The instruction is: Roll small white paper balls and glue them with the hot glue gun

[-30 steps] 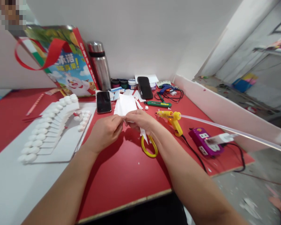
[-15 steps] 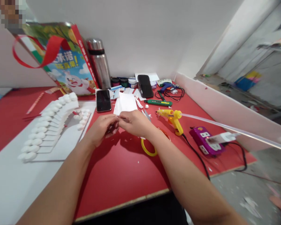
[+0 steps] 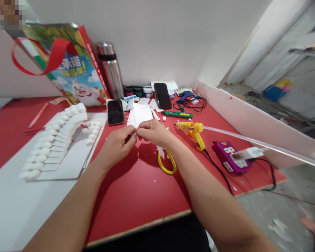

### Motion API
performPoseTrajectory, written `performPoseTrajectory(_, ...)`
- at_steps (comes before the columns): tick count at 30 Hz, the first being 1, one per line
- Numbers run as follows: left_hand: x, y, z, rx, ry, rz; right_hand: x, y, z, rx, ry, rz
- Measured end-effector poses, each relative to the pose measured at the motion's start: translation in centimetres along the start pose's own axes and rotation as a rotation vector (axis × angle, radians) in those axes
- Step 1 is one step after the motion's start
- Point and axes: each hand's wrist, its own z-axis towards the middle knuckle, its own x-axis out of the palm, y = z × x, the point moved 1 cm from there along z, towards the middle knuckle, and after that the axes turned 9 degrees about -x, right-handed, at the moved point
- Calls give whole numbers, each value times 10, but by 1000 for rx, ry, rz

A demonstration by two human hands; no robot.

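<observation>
My left hand [image 3: 118,144] and my right hand [image 3: 153,133] meet fingertip to fingertip above the red table [image 3: 136,196], both pinched on a small white piece that I can barely see. A white scrap [image 3: 161,152] hangs under my right hand. Just behind the hands lies a stack of white paper [image 3: 141,114]. Yellow-handled scissors [image 3: 167,163] lie on the table under my right wrist.
A yellow glue gun [image 3: 194,132] with a long glue stick [image 3: 252,142] and a purple power strip [image 3: 229,157] lie at the right. A white model with foam balls [image 3: 55,140] is at the left. Two phones [image 3: 115,112], a steel flask [image 3: 110,71], a green cutter [image 3: 177,114] and a gift bag [image 3: 68,66] stand behind.
Both hands rose slightly and drew together, pinching at the fingertips; the scissors' yellow loop shows again below my right wrist.
</observation>
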Motion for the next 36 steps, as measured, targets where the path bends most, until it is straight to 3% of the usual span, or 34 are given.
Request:
performPoseTrajectory(3, 4, 1, -1, 6, -53, 19, 0, -2, 1, -70, -27, -69)
performPoseTrajectory(5, 6, 1, 0, -131, -46, -215, 0, 1, -1, -158, -55, -163)
performPoseTrajectory(8, 8, 2, 5, -451, 119, -730, 0, 7, -6, -246, -67, -395)
performPoseTrajectory(11, 6, 2, 9, -681, 318, -1035, 0, 12, -11, -304, -40, -615)
performPoseTrajectory(17, -2, 1, 7, -787, 417, -1251, 1, 12, -11, -397, 58, -764)
performPoseTrajectory(23, -1, 2, 5, -691, 303, -1054, 1, 9, -9, -363, 78, -724)
performPoseTrajectory(28, 4, 0, 4, -441, 61, -681, -3, 9, -8, -262, 22, -422)
performPoseTrajectory(33, 4, -4, -2, -67, -103, -123, -3, 7, -5, -234, -91, -203)
performPoseTrajectory(36, 4, -5, -4, -8, -165, -40, 0, 7, -4, -200, -103, -16)
